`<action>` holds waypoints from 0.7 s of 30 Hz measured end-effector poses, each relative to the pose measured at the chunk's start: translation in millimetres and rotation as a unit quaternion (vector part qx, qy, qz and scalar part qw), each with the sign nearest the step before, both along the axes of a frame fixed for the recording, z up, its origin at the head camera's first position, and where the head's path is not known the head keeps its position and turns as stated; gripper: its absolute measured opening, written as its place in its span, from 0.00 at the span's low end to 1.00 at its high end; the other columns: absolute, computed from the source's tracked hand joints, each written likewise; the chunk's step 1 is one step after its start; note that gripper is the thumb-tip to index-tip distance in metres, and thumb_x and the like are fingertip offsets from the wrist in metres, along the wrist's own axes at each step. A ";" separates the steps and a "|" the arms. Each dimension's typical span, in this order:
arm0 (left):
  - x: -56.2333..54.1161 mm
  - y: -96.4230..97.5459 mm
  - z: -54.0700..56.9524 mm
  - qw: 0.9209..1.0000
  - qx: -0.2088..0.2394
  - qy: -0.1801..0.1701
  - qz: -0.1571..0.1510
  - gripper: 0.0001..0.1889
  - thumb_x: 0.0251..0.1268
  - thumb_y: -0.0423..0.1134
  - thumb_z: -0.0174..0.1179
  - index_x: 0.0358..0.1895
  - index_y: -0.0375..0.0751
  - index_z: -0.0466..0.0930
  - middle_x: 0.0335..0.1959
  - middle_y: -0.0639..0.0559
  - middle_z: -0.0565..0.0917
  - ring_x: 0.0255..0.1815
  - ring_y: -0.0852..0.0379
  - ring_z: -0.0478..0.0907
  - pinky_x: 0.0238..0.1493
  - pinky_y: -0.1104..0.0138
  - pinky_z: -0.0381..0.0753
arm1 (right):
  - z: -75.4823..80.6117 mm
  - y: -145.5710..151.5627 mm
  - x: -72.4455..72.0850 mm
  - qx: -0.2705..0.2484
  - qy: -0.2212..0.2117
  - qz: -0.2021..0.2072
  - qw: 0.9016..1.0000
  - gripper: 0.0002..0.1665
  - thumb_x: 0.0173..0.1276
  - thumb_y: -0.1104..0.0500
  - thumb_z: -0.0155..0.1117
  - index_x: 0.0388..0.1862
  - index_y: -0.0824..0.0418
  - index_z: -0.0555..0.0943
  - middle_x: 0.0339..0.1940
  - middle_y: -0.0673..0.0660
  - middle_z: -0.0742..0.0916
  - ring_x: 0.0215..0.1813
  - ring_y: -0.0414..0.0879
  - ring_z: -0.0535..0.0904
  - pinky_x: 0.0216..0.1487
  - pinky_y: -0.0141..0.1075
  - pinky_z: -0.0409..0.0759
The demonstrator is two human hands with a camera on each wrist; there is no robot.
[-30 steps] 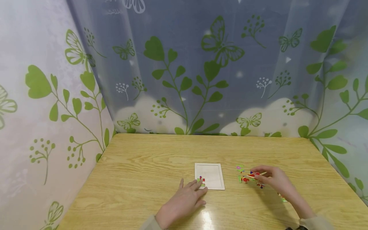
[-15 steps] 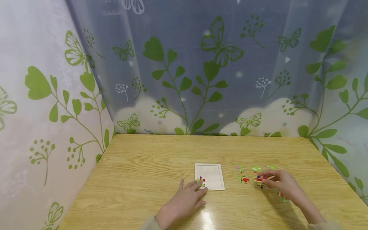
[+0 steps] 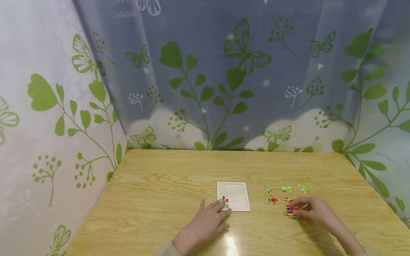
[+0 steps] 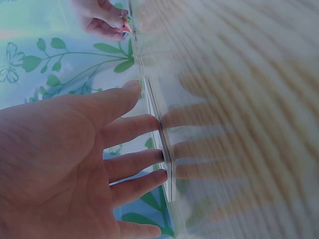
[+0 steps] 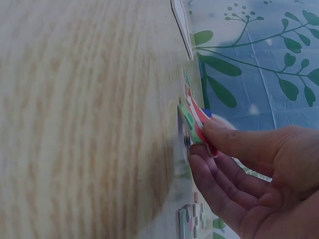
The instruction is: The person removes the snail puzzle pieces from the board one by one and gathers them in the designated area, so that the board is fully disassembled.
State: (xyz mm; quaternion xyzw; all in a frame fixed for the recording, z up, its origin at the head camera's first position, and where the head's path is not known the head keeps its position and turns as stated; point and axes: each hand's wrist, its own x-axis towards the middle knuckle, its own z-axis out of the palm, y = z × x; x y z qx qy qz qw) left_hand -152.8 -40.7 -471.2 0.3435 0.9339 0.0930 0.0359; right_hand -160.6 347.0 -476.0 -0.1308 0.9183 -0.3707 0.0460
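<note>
A square white puzzle tray (image 3: 233, 183) lies flat on the table, with a small colourful puzzle piece (image 3: 224, 201) in its near-left corner. My left hand (image 3: 205, 224) rests at that corner, fingers spread and straight, fingertips on the tray's edge; in the left wrist view its fingers (image 4: 132, 164) reach the tray's rim (image 4: 162, 134). My right hand (image 3: 315, 212) pinches a red, white and green puzzle piece (image 5: 197, 119) between thumb and fingers, tilted close over the table. Beside it, another red puzzle piece (image 3: 287, 201) lies partly hidden by the fingers.
Several loose puzzle pieces lie right of the tray: a green and pink one (image 3: 267, 187), a red and green one (image 3: 272, 200), and green ones (image 3: 286, 188) farther right. A leaf-patterned curtain (image 3: 208, 89) borders the wooden table (image 3: 160, 177) at the back and sides.
My right hand has moved right and toward the near edge with its pinched piece, uncovering the green pieces at the back right and now covering where another piece showed. The left hand stays put.
</note>
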 end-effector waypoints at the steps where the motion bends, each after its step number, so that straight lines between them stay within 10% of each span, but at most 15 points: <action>1: 0.0 0.0 0.1 1.000 0.000 0.000 0.000 0.26 0.75 0.54 0.56 0.72 0.51 0.74 0.76 0.47 0.69 0.76 0.46 0.66 0.71 0.34 0.61 | -0.7 0.0 0.6 -0.001 0.000 0.001 1.000 0.13 0.63 0.60 0.74 0.44 0.65 0.87 0.35 0.54 0.88 0.31 0.34 0.84 0.26 0.32 0.81; 21: 0.3 0.6 0.7 1.000 -0.007 0.006 -0.001 0.27 0.75 0.54 0.55 0.72 0.52 0.73 0.76 0.48 0.69 0.75 0.46 0.66 0.71 0.35 0.62 | 0.1 -3.0 3.3 0.078 -0.007 -0.026 0.997 0.08 0.60 0.55 0.77 0.37 0.55 0.88 0.32 0.47 0.89 0.34 0.37 0.86 0.32 0.32 0.77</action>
